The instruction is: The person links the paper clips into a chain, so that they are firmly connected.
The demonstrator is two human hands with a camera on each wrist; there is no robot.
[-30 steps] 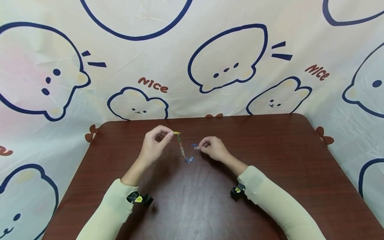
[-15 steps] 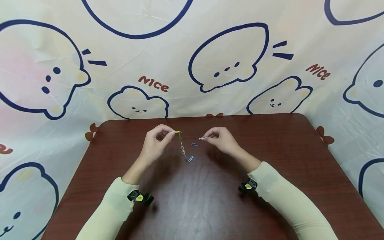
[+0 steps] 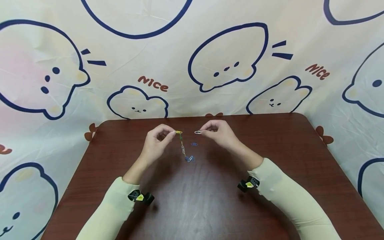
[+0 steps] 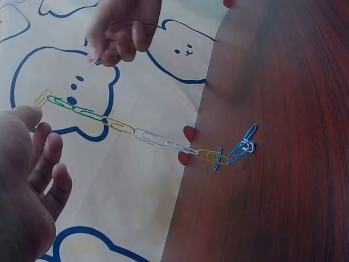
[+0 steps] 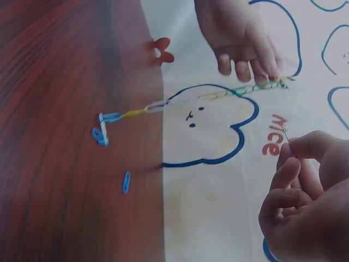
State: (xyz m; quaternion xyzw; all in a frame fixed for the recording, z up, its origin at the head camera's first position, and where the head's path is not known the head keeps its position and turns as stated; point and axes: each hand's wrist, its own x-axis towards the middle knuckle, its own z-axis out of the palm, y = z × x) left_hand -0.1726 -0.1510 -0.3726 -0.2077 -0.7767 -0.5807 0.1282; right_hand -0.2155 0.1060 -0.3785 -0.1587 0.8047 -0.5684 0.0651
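Observation:
My left hand [image 3: 154, 143] pinches a yellow paper clip [image 3: 179, 132] between thumb and forefinger. From it hangs a chain of linked paper clips, with green clips [image 4: 87, 113], then yellow and white ones. The chain's lower end, with blue clips [image 4: 240, 150] and a white one, rests on the table. To the right, my right hand [image 3: 222, 135] pinches a single white paper clip [image 3: 197, 132] by one end, its free end toward the yellow clip. A gap separates the two held clips. One loose blue paper clip [image 5: 126, 183] lies on the table below them.
The dark brown wooden table [image 3: 192, 200] spreads under both forearms. Behind it and at its sides hangs a pale cloth [image 3: 180, 60] with blue-outlined cartoon figures. Each wrist wears a small black camera.
My right hand has picked the white clip up from beside the blue one, lifted it, and brought it left toward the yellow clip. My left hand has stayed nearly still.

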